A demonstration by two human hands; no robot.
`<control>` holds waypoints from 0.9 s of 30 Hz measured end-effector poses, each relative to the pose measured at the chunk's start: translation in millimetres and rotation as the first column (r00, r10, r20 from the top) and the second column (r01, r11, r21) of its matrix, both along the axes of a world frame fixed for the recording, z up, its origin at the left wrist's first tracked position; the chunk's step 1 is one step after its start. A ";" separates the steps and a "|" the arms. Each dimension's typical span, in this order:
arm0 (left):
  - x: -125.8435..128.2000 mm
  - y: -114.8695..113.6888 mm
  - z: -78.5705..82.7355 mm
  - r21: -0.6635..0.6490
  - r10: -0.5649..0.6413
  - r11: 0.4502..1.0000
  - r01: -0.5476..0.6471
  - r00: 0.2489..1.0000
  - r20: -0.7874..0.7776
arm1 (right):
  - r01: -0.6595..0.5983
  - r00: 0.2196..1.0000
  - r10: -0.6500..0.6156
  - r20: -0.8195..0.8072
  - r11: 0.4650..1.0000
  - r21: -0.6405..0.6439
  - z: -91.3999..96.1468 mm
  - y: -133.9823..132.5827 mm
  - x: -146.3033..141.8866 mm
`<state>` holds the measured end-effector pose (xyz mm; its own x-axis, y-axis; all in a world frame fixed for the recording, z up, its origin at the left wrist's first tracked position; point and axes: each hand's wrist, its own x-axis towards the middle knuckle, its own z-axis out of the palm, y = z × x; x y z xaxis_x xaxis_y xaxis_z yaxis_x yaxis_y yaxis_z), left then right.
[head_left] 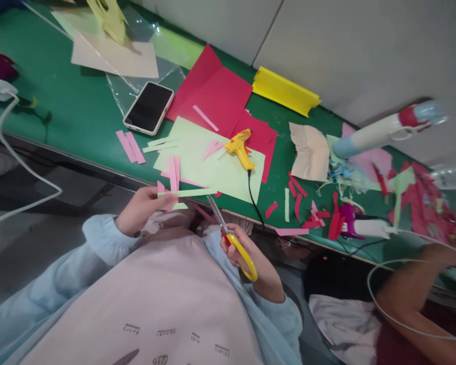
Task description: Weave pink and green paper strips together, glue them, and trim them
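Observation:
My left hand (152, 207) pinches a pale green paper strip (197, 192) that sticks out to the right, level with the table's front edge. Pink paper strips (174, 172) lie close by and partly behind those fingers. In my right hand (243, 248) is a pair of scissors (247, 258) with yellow handles, its metal blades pointing up and left. The blade tips are at the right end of the green strip; whether they touch it I cannot tell. Beyond my hands, a yellow glue gun (242, 148) lies on a pale green sheet (209, 172).
A phone (149, 107), red sheets (216, 96) and a yellow folded piece (285, 91) lie on the green table (87, 116). Red scraps (298, 205), a tumbler (383, 133) and a white plug with a cable (372, 228) are at right, near another person's arm (410, 299).

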<state>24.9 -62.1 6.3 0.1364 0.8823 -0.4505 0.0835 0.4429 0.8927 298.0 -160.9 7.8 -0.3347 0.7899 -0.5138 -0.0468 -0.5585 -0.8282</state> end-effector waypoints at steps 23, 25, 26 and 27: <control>1.3 23.9 35.3 0.149 -0.611 0.766 0.626 0.780 -0.135 | 0.366 0.921 -0.383 0.065 0.912 0.185 36.3 81.6 -71.0; 3.3 24.4 35.4 0.142 -0.604 0.769 0.623 0.782 -0.154 | 0.387 0.911 -0.406 0.077 0.903 0.188 38.1 83.2 -74.1; 4.4 24.5 35.7 0.140 -0.594 0.777 0.614 0.788 -0.164 | 0.398 0.905 -0.418 0.081 0.898 0.189 38.8 83.9 -75.4; 5.3 24.7 36.2 0.138 -0.583 0.783 0.606 0.793 -0.175 | 0.411 0.898 -0.432 0.083 0.891 0.192 39.4 84.5 -76.6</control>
